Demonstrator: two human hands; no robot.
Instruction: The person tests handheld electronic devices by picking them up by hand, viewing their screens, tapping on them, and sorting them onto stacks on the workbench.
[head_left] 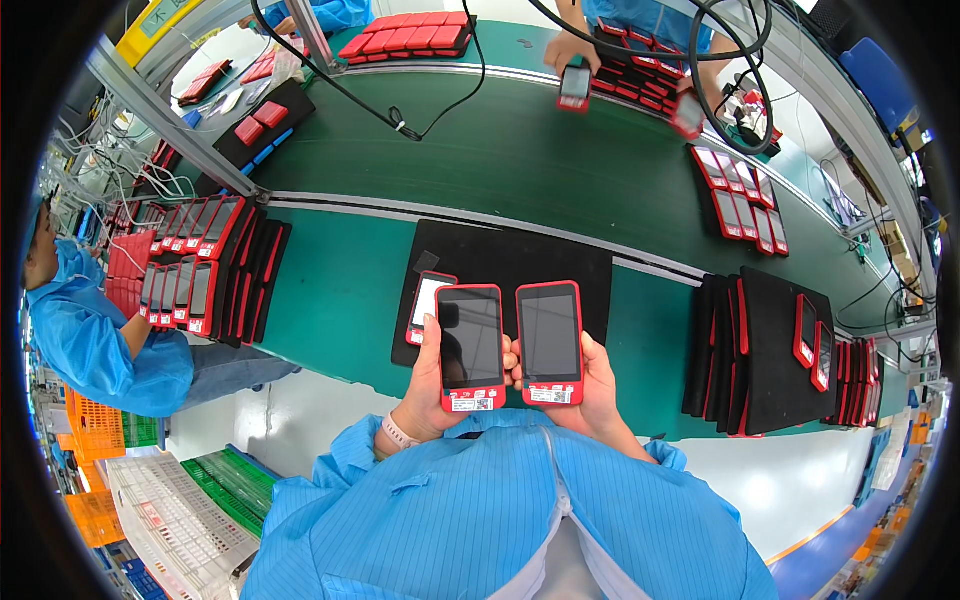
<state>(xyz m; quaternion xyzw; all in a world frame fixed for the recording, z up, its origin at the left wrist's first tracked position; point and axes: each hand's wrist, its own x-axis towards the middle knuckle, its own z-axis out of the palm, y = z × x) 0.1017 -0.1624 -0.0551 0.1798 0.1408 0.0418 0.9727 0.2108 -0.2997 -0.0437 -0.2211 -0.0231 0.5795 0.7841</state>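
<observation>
Left hand: closed around a red-framed handheld device, thumb along its near left edge, fingertips showing at the opposite edge.
Right hand: grasping a second red-framed device likewise, thumb on the right edge, fingers round the back to the left.
Where the pair is: raised side by side above the near edge of the green table, a narrow gap between them; screens face the wearer, both dark, the left one with a reflection.
Black mat: lies on the table behind the pair; a third device rests on its left part, screen white, partly covered by the left-hand one.
Step in hand: looks like a side-by-side look at two screens; my judgement.
Next move: both hands are occupied, so reaching the white-screen device would call for setting one down first.
Stickers: white labels along the lower end of each held device, with a square code and small red and black marks; print too fine to read reliably.
Brands: none made out.
Flanks: black trays of red devices stacked left; dark trays right, two devices lying on the nearest face.
</observation>
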